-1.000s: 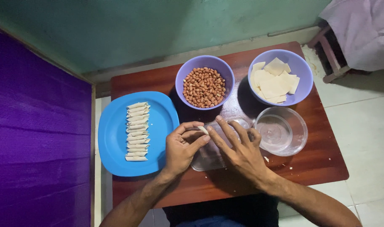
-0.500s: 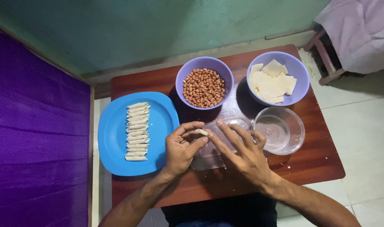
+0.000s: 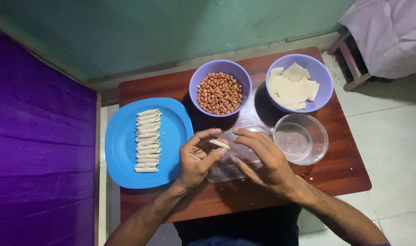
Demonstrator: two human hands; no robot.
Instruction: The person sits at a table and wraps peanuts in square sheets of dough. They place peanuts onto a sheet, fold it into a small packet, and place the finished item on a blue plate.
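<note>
A small pale rolled pastry piece (image 3: 219,144) is pinched between the fingertips of my left hand (image 3: 196,159) and my right hand (image 3: 262,159), above a clear rectangular board (image 3: 226,171) on the brown wooden table (image 3: 335,177). To the left, a blue plate (image 3: 121,155) carries a column of several finished pastry rolls (image 3: 147,140). Behind my hands stands a purple bowl of peanuts (image 3: 220,92). A second purple bowl (image 3: 322,77) at the right holds flat pale pastry squares (image 3: 293,89).
A clear glass bowl of water (image 3: 300,139) sits just right of my right hand. A purple wall (image 3: 39,150) runs along the left. A wooden stool under a pink cloth (image 3: 385,36) stands at the upper right on the tiled floor.
My right hand's fingers have drawn in from lying spread on the board and now meet my left fingertips on the roll. The bowls and plate have not moved.
</note>
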